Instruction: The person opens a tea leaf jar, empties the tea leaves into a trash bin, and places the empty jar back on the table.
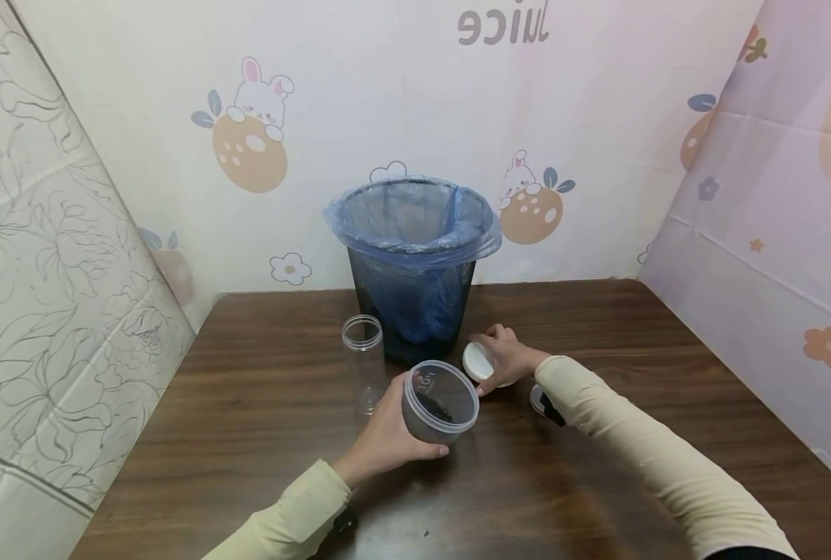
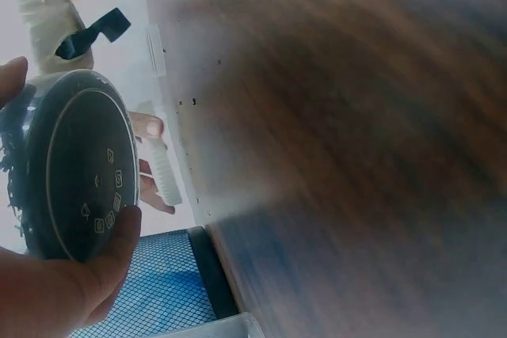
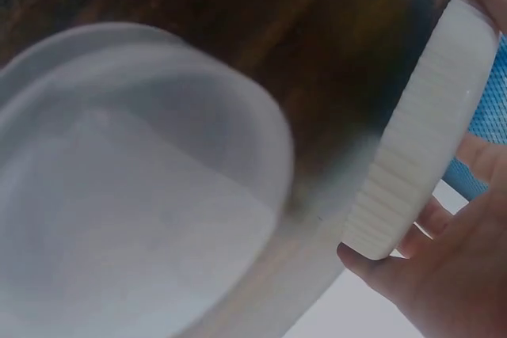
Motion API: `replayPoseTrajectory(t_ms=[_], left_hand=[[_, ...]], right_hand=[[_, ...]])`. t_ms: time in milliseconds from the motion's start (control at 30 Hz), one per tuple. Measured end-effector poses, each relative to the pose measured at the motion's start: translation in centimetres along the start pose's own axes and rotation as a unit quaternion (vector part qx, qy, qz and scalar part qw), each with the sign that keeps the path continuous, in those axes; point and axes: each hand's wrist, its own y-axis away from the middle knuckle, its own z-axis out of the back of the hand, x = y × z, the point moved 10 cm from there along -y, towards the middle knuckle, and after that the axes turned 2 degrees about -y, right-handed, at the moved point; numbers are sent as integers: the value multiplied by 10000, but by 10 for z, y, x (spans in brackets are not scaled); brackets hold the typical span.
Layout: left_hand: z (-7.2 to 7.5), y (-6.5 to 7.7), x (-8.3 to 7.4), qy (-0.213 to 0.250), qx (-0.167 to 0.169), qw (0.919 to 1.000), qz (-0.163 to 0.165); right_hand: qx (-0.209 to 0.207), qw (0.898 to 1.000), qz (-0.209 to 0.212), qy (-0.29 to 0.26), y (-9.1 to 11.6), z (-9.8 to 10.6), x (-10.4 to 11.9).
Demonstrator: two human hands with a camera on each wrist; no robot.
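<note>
My left hand (image 1: 387, 428) grips a translucent plastic tub (image 1: 419, 426) round its side, mouth tilted up, with loose dark bits (image 1: 433, 406) at the bottom. Small marks show on the tub's base (image 2: 91, 172) in the left wrist view. In my right hand (image 1: 508, 359) is a white screw lid (image 1: 477, 362), pinched by its ribbed rim (image 3: 416, 136) between thumb and fingers. The lid is just right of the tub, apart from it. A clear, tall jar (image 1: 363, 365) stands uncapped left of the tub.
Behind both hands stands a black mesh bin (image 1: 415, 303) with a blue bag liner (image 1: 415, 253). A small round clear thing (image 1: 538, 400) lies partly under my right wrist. Dark specks dot the wooden table (image 1: 247, 451). Printed sheets (image 1: 387, 93) cover the walls.
</note>
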Motion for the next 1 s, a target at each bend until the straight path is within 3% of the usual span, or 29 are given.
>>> replayPoseTrajectory(t_ms=[300, 533, 833, 1000], left_hand=[[2, 4, -3, -91, -100, 9998, -147], [1, 5, -1, 3, -73, 10000, -17], [0, 4, -5, -12, 14, 10000, 23], [1, 4, -12, -79, 126, 9999, 2]], right_hand=[[-152, 9990, 57, 423, -1, -13, -3], [-188, 9995, -62, 246, 2, -13, -5], [-177, 9993, -13, 317, 6, -10, -4], [-120, 9993, 98, 329, 13, 3, 1]])
